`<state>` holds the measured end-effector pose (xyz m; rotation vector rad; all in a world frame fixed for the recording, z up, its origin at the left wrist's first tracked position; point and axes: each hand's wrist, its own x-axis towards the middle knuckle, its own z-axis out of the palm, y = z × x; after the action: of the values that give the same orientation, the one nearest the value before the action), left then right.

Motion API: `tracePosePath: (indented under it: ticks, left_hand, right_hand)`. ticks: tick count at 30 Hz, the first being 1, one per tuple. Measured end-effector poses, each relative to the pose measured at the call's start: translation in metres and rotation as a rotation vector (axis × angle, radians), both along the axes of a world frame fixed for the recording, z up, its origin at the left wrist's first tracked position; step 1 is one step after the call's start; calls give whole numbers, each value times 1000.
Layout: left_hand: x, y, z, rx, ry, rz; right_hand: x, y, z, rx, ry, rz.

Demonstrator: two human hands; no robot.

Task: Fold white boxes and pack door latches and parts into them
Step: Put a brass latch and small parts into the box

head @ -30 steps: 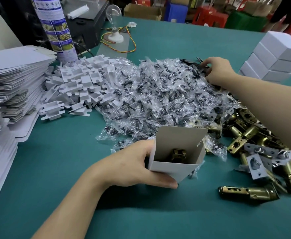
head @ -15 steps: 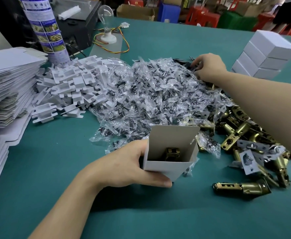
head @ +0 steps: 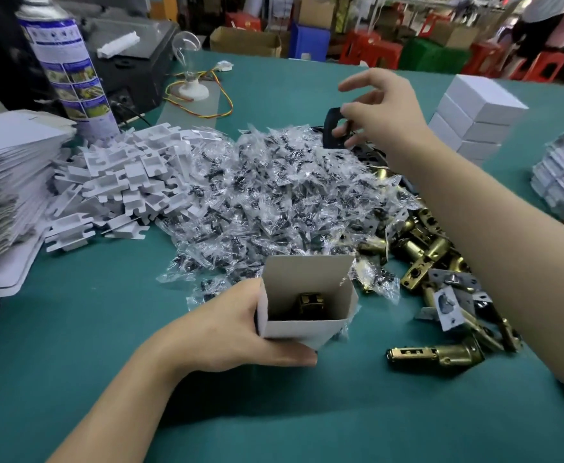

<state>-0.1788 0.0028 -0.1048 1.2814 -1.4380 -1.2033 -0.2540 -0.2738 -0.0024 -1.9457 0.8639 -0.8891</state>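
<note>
White box: open-topped, standing upright on the green table near the front centre, its back flap raised. One brass latch sits inside on the bottom, partly in shadow.

Left hand: wraps the box from its left side, with the thumb along the lower front wall and the fingers hidden behind the box. Firm grip, box held steady.

Right hand: raised above the far side of the table, well apart from the box. The thumb and curled fingers pinch a dark flat part with rounded corners; the index finger sticks out loosely above it. The part hangs clear of the heap beneath it.

Directly behind the box: a large heap of clear bags of screws, its nearest bags touching the box's back and right side.

Right of the box: a pile of brass door latches, some with pale plates among them. One single latch lies apart at the front.

Left of the bags: a pile of white card inserts. Further left, at the table's edge, stacks of flat box blanks.

Far right: a stack of closed white boxes. Far left, behind the inserts: a tall spray can, upright. Beside it, a clear light bulb on a white base with coloured wires.
</note>
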Motion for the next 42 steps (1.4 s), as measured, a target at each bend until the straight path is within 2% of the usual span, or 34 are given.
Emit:
tracePosePath:
  ticks: [5, 9, 13, 19, 24, 33, 42]
  left_hand:
    - [-1, 3, -1, -24, -30, 62]
    - [0, 4, 1, -9, -2, 40]
    - [0, 4, 0, -8, -2, 49]
    - [0, 5, -1, 1, 93, 92]
    - [0, 5, -2, -5, 107, 93]
    - [2, 4, -6, 13, 117, 113]
    - [3, 4, -5, 17, 97, 118]
  right_hand:
    - [-30, 53, 0, 172, -113, 163]
    - [-59, 85, 6, -9, -63, 199]
    - [-86, 116, 17, -29, -159, 321]
    - [-96, 144, 14, 182, -178, 561]
    - [-94, 148, 8, 184, -127, 595]
    - [-90, 149, 12, 27, 1, 550]
    - [-94, 143, 14, -155, 282, 692]
